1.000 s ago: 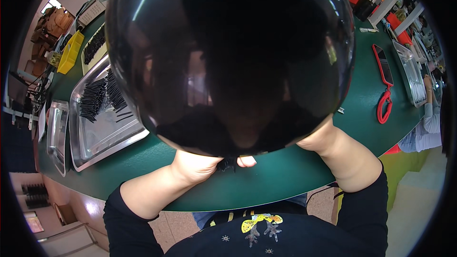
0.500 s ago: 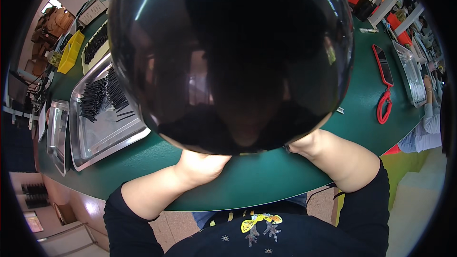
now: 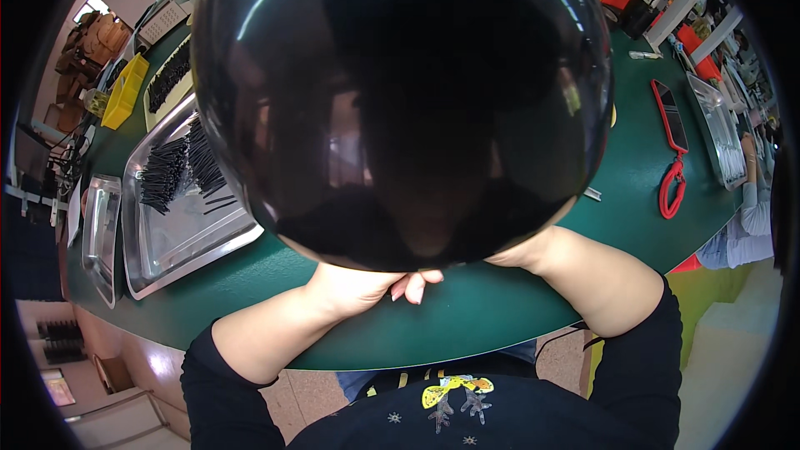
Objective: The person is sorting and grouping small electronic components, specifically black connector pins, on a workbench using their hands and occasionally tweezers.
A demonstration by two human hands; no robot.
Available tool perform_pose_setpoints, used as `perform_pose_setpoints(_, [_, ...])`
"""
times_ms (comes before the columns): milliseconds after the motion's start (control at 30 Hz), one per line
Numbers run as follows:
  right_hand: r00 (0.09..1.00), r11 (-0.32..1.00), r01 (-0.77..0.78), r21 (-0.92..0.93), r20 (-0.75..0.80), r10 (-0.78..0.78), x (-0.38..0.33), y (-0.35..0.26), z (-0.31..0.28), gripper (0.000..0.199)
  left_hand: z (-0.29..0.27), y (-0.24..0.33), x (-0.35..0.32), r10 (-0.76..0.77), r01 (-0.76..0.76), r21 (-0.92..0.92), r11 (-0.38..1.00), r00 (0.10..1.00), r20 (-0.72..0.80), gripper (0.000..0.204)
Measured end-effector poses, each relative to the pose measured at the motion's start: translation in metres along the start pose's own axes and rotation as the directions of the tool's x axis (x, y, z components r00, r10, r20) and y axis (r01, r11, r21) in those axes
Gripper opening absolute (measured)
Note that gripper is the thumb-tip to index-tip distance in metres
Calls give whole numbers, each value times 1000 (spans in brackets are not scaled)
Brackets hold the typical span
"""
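Observation:
A large glossy black dome fills the middle of the head view and covers most of both hands and whatever lies between them. Below its lower edge shows the heel of my left hand, with a few curled fingertips beside it. What those fingers hold, if anything, is hidden. My right hand goes in under the dome's lower right edge; only its wrist side can be seen, its fingers cannot. Both forearms rest near the front edge of the green table.
On the left, a metal tray holds many thin black pieces, beside a smaller clear tray. A yellow bin stands behind. To the right lie a red-cased phone with a strap and another metal tray. Other people sit nearby.
Curled fingertips have come into sight beside my left hand. My right hand has shifted slightly left, farther under the dome. The dome sits a little more to the left in the picture.

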State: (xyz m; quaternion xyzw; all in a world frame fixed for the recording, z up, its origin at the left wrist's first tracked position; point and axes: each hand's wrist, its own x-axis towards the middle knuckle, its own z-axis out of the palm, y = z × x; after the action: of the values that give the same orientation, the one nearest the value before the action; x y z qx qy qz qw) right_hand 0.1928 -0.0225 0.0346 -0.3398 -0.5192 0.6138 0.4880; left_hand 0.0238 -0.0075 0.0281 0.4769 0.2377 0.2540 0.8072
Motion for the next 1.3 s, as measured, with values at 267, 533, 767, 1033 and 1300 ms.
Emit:
perform_pose_setpoints(267, [974, 973, 206, 101, -113, -195, 5, -2, -8, 11, -5, -5, -6, -85, 30, -192, 981, 954, -286, 10])
perform_pose_setpoints(533, [956, 960, 276, -49, -88, -280, 4, 1, -13, 8, -3, 0, -7, -102, 47, -204, 978, 957, -271, 10])
perform_pose_setpoints(767, [994, 990, 96, 105, 33, -100, -3, -20, -14, 18, -4, -1, -3, -69, 45, -384, 922, 996, -50, 22])
perform_pose_setpoints(1033, [985, 990, -22, 138, 175, -2, 9, 7, -8, 16, -15, -9, -4, -87, 177, -560, 809, 979, 184, 32])
perform_pose_setpoints(1300, [997, 986, 0, 164, -73, 13, 4, -10, -9, 16, -3, 3, -2, -97, 37, -279, 959, 974, -205, 10])
